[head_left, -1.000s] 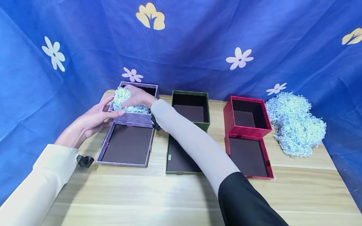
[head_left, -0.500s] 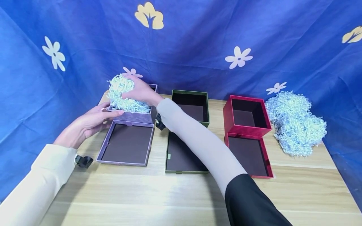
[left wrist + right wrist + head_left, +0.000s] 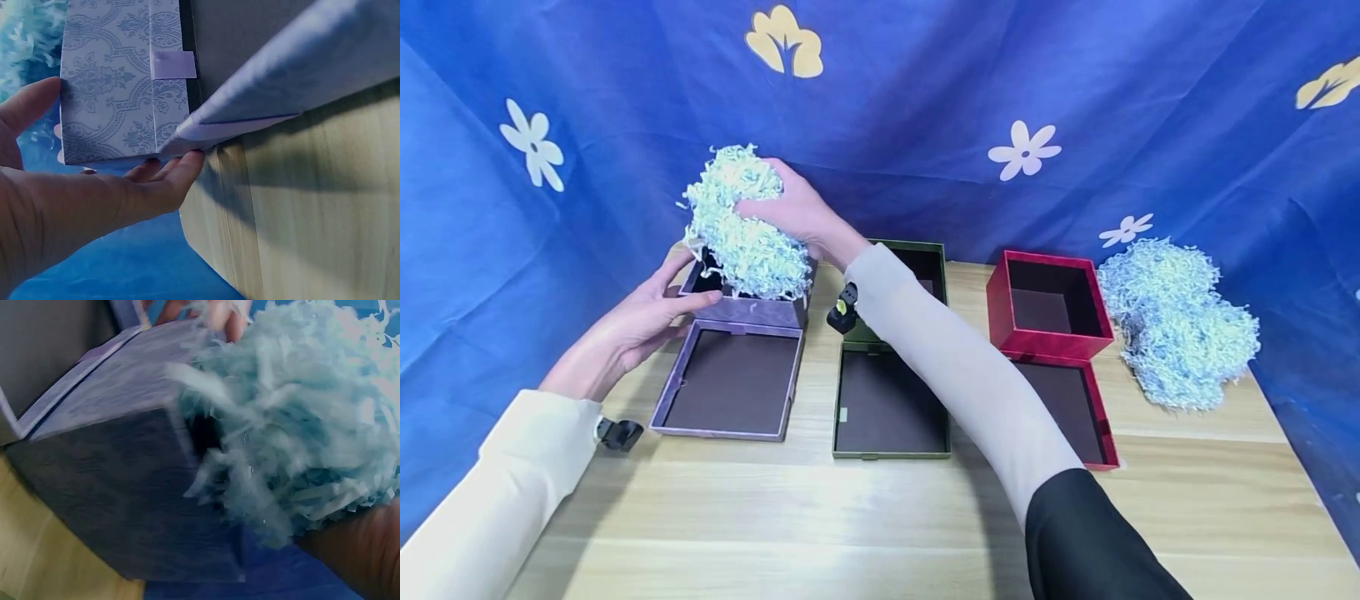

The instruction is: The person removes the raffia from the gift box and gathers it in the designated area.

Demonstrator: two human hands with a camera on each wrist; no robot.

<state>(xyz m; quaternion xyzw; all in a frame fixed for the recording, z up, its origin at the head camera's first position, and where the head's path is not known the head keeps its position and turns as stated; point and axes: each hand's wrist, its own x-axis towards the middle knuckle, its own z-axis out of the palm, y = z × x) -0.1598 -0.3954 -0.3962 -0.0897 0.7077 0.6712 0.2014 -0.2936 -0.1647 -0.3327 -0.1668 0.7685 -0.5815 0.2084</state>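
My right hand (image 3: 799,204) grips a clump of pale blue shredded paper (image 3: 748,237) over the purple box (image 3: 756,312) at the back left. The clump hangs down to the box's front rim and hides much of its opening. My left hand (image 3: 632,325) holds that box at its left side, thumb on the front rim. In the left wrist view, the fingers (image 3: 169,181) sit at a patterned corner of the box. The right wrist view has the shredded paper (image 3: 312,425) bulging past the dark box opening.
The purple lid (image 3: 733,383) lies in front of its box. A green box (image 3: 916,247) with its lid (image 3: 887,404) stands mid-table, partly behind my right arm. Farther right are a red box (image 3: 1051,340), its lid (image 3: 1060,396) and a shredded-paper pile (image 3: 1187,325).
My right hand has risen and shifted right, bringing the clump of shredded paper up out of the purple box. My left hand stays at the box's left side.
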